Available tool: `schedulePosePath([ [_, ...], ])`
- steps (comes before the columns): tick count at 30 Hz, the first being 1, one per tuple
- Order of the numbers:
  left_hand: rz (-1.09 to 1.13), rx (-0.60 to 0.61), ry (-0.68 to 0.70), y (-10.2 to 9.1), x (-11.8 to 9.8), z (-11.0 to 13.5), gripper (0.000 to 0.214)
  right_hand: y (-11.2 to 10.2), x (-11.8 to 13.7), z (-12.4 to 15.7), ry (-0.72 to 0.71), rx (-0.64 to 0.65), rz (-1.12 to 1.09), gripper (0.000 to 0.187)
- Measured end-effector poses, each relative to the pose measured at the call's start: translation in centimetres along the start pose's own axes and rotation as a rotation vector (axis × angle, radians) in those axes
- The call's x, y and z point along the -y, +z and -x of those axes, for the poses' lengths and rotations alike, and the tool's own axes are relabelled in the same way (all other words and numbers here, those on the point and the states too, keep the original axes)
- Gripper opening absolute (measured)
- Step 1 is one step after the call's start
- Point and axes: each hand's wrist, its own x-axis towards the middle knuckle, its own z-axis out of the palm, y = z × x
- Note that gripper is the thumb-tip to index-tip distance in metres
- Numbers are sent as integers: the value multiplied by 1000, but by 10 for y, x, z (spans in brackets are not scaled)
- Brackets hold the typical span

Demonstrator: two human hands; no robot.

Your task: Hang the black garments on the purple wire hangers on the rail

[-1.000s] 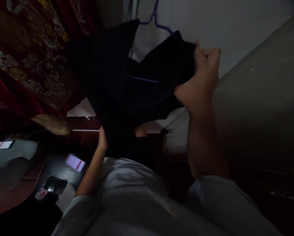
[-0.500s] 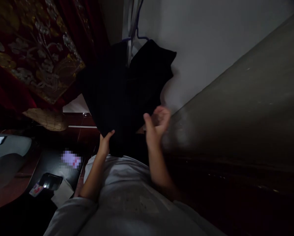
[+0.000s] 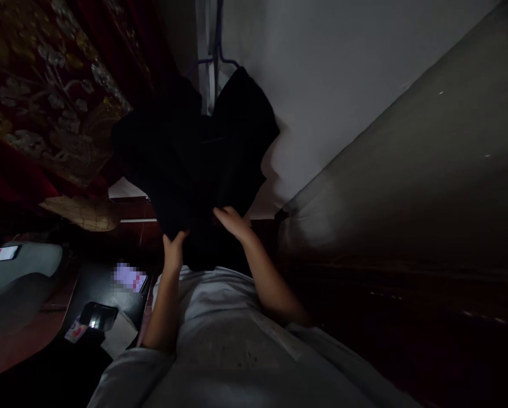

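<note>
A black shirt hangs on a purple hanger in front of me; its folds are hard to make out in the dim light. My left hand is closed on the garment's lower left edge, the thumb over the cloth and the other fingers hidden behind it. Lower on the front, toward the right side, my right hand is closed on the black cloth, its fingertips partly lost against the dark fabric.
A red embroidered cloth hangs at the upper left. A dark seat at the lower left carries a lit phone, a dark case and paper. A greyish sheet-like surface slopes along the right.
My right hand has moved left from beside the garment and taken hold of its front. My left hand keeps its grip. The shirt's right side has drawn inward and the view has shifted slightly.
</note>
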Motion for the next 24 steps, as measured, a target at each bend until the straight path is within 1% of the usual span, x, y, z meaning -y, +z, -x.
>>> schedulePosePath([
  [2,-29,-150,254,-1,-2,-5,60,0,-6,12,-1,13,-18,33],
  [4,-111,-274,568,2,-1,-2,72,-5,-7,22,-11,23,-23,30],
  [5,-179,-296,716,5,0,2,73,-9,-6,25,-23,24,-22,29],
  [6,-254,-256,824,10,2,7,69,-12,-5,28,-38,20,-17,29],
  [7,-324,-150,885,16,4,12,61,-16,-3,30,-56,14,-9,30],
  [8,-375,-10,907,23,7,17,52,-18,-1,32,-77,8,-4,34],
  [10,-407,273,859,38,12,25,36,-19,2,35,-131,-10,-23,43],
  [11,-394,361,819,45,14,27,30,-18,2,37,-159,-24,-45,48],
  [12,-372,398,790,51,15,28,25,-16,3,39,-183,-42,-75,52],
  [14,-329,375,773,59,14,26,13,-11,5,43,-214,-69,-145,58],
  [15,-316,357,771,61,12,24,10,-9,6,45,-221,-70,-177,59],
  [19,-326,333,728,59,7,13,16,-6,11,50,-239,21,-289,55],
  [21,-363,330,688,55,8,11,17,-6,13,51,-190,72,-323,52],
  [24,-417,320,676,51,13,10,16,-5,15,51,-64,133,-367,48],
])
